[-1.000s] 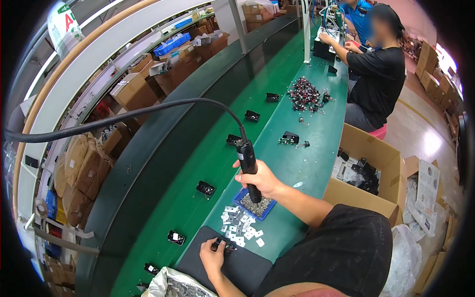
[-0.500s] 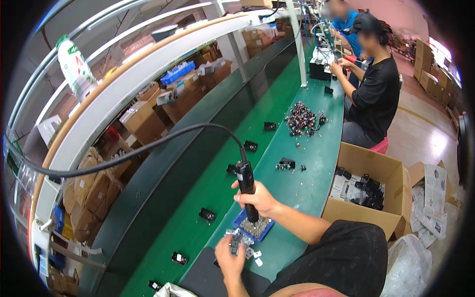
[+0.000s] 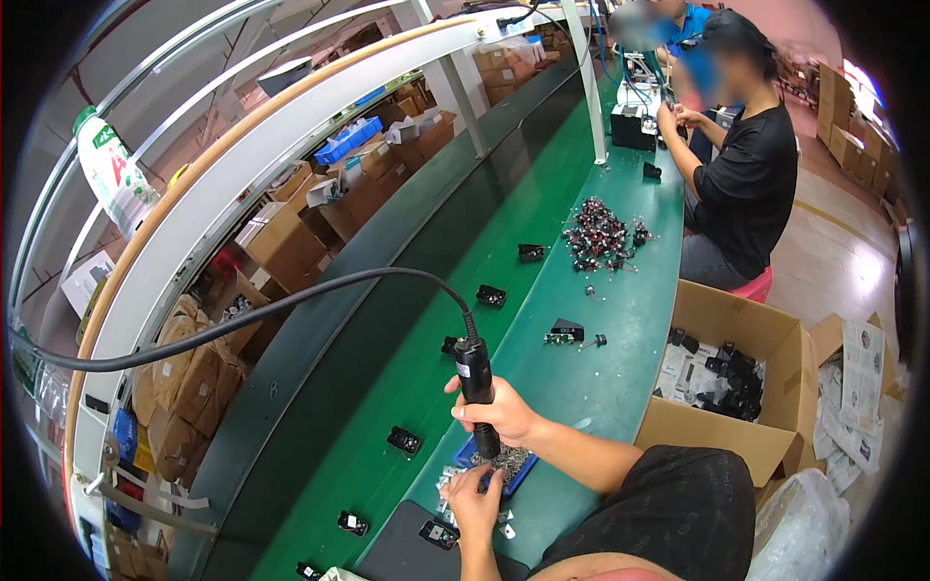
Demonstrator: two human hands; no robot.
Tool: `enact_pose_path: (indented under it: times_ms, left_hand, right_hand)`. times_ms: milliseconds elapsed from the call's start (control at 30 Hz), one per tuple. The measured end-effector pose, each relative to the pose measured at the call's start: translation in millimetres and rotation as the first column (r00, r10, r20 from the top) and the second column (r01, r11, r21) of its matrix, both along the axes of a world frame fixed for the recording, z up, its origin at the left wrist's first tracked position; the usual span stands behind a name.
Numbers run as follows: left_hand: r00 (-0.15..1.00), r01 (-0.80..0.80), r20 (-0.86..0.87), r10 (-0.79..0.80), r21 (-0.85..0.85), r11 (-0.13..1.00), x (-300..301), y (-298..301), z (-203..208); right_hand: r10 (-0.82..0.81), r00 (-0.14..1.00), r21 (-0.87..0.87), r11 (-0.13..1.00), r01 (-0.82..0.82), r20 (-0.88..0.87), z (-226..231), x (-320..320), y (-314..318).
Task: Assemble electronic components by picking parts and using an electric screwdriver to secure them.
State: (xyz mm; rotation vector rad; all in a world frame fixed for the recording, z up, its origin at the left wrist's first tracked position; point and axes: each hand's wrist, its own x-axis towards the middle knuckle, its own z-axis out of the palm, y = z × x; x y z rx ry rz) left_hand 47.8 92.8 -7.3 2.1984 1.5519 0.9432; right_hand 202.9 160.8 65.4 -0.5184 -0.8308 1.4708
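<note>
My right hand [image 3: 504,411] is wrapped around a black electric screwdriver [image 3: 475,380], held upright with its cable rising from the top. The driver's lower end is over a blue tray [image 3: 524,474] of small metal screws [image 3: 513,463]. Close under that end is my left hand [image 3: 474,504], its fingers bent and drawn together at the tray's near edge. Whatever they pinch is hidden. Small grey metal pieces [image 3: 506,531] lie beside this hand. On a dark mat [image 3: 397,538] rests a black plastic housing [image 3: 439,535], just left of my left wrist.
More black housings [image 3: 404,441] are spaced along the green conveyor belt [image 3: 368,474]. Further up the table sit a green circuit board [image 3: 559,339] and a pile of small wired parts [image 3: 598,235]. An open carton [image 3: 722,426] stands at right; a co-worker [image 3: 741,160] sits beyond.
My left hand has moved forward from the metal pieces to the screwdriver's lower end. The screwdriver has come down slightly. The housing on the mat, mostly covered before, now shows.
</note>
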Motion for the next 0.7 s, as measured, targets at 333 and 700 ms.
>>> enact_pose_path:
  times_ms: [333, 700]
  left_hand:
    - [0.996, -0.015, 0.093, 0.007, 0.086, 0.996, 8, 1, 0]
    - [0.973, -0.087, 0.218, 0.074, 0.049, 0.995, -6, -2, 3]
  right_hand:
    - [0.012, 1.0, 0.0, 1.0, -0.012, 0.009, 0, 3, 1]
    - [-0.029, 0.999, 0.016, 0.999, 0.028, 0.014, 7, 4, -3]
